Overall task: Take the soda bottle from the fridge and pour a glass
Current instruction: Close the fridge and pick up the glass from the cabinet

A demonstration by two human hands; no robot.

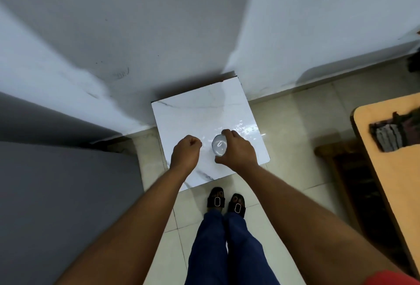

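Observation:
A clear glass [219, 144] stands upright on a small white marble-top table [195, 114], seen from straight above. My right hand [238, 151] wraps around the glass from the right, thumb and fingers on its sides. To the left of the glass my left hand [185, 151] hovers over the table as a closed fist with nothing in it. No soda bottle is in view. The grey block [56, 193] at the left may be the fridge; I cannot tell for sure.
White walls [318, 23] form a corner behind the table. A wooden table [395, 171] with dark cloth on it stands at the right, a dark wooden bench [354, 184] beside it. My legs and sandalled feet [227, 202] stand on the tiled floor just before the small table.

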